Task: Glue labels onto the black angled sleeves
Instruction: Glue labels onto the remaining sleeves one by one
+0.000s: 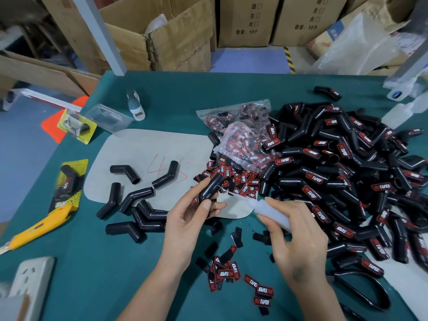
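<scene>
Glue bottle (273, 213) in the right hand (298, 242) is aiming its nozzle at a sleeve (212, 186) that the left hand (185, 218) is grasping, tilted up for gluing.

Left hand (185, 218) grips a black sleeve (210, 187); right hand (298, 237) holds a glue bottle (269, 212).

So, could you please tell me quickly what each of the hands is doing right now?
Left hand: holding a black angled sleeve.
Right hand: holding a translucent glue bottle.
</scene>
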`<state>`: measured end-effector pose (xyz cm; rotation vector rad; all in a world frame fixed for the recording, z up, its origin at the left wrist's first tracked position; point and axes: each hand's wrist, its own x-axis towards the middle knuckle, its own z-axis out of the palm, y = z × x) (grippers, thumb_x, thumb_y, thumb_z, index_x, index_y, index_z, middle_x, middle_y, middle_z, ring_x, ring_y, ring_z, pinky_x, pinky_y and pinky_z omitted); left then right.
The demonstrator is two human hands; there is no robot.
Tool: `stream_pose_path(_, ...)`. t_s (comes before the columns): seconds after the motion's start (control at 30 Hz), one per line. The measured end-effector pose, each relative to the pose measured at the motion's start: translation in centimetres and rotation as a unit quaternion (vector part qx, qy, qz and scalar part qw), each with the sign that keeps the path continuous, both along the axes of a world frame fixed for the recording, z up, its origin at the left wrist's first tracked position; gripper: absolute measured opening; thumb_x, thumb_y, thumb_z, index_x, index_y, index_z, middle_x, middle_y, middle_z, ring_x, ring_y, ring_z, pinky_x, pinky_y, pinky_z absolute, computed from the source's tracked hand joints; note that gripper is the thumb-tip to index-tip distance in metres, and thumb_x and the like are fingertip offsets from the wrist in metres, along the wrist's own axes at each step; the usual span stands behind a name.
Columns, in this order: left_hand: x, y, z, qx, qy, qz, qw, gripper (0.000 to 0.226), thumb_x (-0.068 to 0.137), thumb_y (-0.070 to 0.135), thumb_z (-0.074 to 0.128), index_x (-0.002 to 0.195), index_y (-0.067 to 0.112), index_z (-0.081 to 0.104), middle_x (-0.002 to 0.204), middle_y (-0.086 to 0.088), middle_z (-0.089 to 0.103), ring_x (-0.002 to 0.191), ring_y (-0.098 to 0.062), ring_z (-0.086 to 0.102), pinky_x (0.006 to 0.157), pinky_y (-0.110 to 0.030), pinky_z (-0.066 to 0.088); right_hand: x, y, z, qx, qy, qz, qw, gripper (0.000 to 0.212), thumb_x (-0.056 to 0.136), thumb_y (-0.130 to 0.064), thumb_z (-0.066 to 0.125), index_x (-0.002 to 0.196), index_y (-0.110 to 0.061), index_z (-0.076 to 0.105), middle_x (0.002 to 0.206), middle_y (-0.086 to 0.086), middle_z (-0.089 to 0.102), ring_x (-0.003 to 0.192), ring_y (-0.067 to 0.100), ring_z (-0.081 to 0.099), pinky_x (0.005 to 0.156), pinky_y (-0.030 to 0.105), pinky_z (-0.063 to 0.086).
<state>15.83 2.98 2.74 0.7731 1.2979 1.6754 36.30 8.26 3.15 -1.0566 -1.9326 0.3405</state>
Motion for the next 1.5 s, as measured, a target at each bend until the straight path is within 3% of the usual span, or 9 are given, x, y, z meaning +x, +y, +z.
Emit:
stream_pose_path(0.23,-0.01,-0.1,-0.12,0.001,0.003,-0.002,1.0,0.04,0.097,0.03,0.066,0.136,0.037,0.069,0.118,-0.012,0.076,0.103,-0.032,0.077,0.091,-0.029,0.06,0.08,0.05,-0.06,0.003,0.003,0.007,1.0,0.021,0.096,-0.018,0.069,0.116,-0.012,0.071,0.108,-0.006,0.068,0.091,0.019,0.068,0.068,0.041,0.056)
stream_pose_path(0.43,-0.13,-0.01,-0.2,-0.004,0.002,0.002,1.0,0.042,0.101,0.014,0.06,0.136,0.036,0.069,0.117,-0.013,0.076,0.103,-0.033,0.077,0.091,-0.029,0.06,0.13,0.06,-0.11,-0.001,-0.003,0.007,1.0,0.022,0.098,-0.022,0.067,0.114,-0.009,0.073,0.106,-0.003,0.07,0.089,0.017,0.069,0.067,0.04,0.056)
stream_pose_path(0.7,-0.1,0.01,-0.19,0.001,-0.002,-0.001,1.0,0.04,0.097,0.028,0.066,0.136,0.036,0.069,0.117,-0.012,0.077,0.104,-0.034,0.077,0.091,-0.029,0.059,0.07,-0.05,-0.17,-0.003,-0.001,0.017,1.0,0.02,0.095,-0.016,0.07,0.114,-0.01,0.074,0.107,-0.002,0.071,0.09,0.021,0.07,0.069,0.043,0.057)
stream_pose_path(0.83,-0.13,0.02,-0.43,0.001,-0.007,0.004,1.0,0.04,0.101,0.015,0.061,0.135,0.036,0.07,0.117,-0.014,0.076,0.102,-0.035,0.077,0.091,-0.029,0.06,0.04,-0.02,0.07,0.002,0.004,0.012,1.0,0.02,0.098,-0.02,0.067,0.113,-0.009,0.074,0.106,-0.001,0.072,0.089,0.022,0.071,0.067,0.043,0.057)
stream_pose_path(1.03,-0.16,0.04,-0.42,0.0,-0.008,0.001,1.0,0.042,0.101,0.014,0.059,0.135,0.036,0.07,0.118,-0.014,0.076,0.103,-0.034,0.077,0.091,-0.029,0.06,0.05,-0.06,0.21,-0.001,0.005,0.007,1.0,0.021,0.098,-0.021,0.066,0.113,-0.009,0.074,0.106,-0.003,0.07,0.089,0.02,0.07,0.067,0.043,0.057)
stream_pose_path(1.27,-0.18,-0.06,-0.35,0.004,-0.013,-0.009,1.0,0.041,0.097,0.029,0.066,0.137,0.034,0.069,0.12,-0.014,0.075,0.104,-0.035,0.076,0.091,-0.03,0.06,0.12,0.17,-0.18,-0.007,0.007,-0.009,1.0,0.023,0.093,-0.015,0.072,0.115,-0.008,0.073,0.107,-0.001,0.069,0.09,0.022,0.068,0.069,0.043,0.057)
stream_pose_path(1.33,-0.22,-0.02,-0.42,0.007,-0.014,-0.009,1.0,0.041,0.096,0.03,0.066,0.137,0.034,0.069,0.119,-0.015,0.075,0.103,-0.035,0.077,0.091,-0.031,0.06,-0.04,0.1,0.02,-0.019,0.023,-0.006,1.0,0.022,0.095,-0.02,0.07,0.116,-0.013,0.072,0.11,-0.01,0.067,0.094,0.015,0.067,0.074,0.037,0.056)
stream_pose_path(1.4,-0.37,0.05,-0.5,0.008,-0.023,-0.003,1.0,0.041,0.096,0.031,0.067,0.137,0.032,0.069,0.118,-0.015,0.075,0.102,-0.035,0.077,0.091,-0.032,0.06,-0.23,0.07,0.41,-0.061,0.061,-0.008,0.996,0.024,0.096,-0.03,0.066,0.12,-0.025,0.068,0.115,-0.025,0.062,0.103,0.001,0.063,0.082,0.019,0.05)
stream_pose_path(1.5,-0.69,0.25,-0.6,0.009,-0.032,0.012,0.999,0.04,0.096,0.033,0.067,0.136,0.033,0.07,0.111,-0.013,0.076,0.096,-0.03,0.077,0.087,-0.032,0.061,-0.3,0.46,0.53,-0.156,0.091,-0.013,0.983,0.034,0.095,-0.029,0.072,0.125,-0.042,0.063,0.118,-0.027,0.063,0.112,-0.005,0.06,0.09,0.004,0.039)
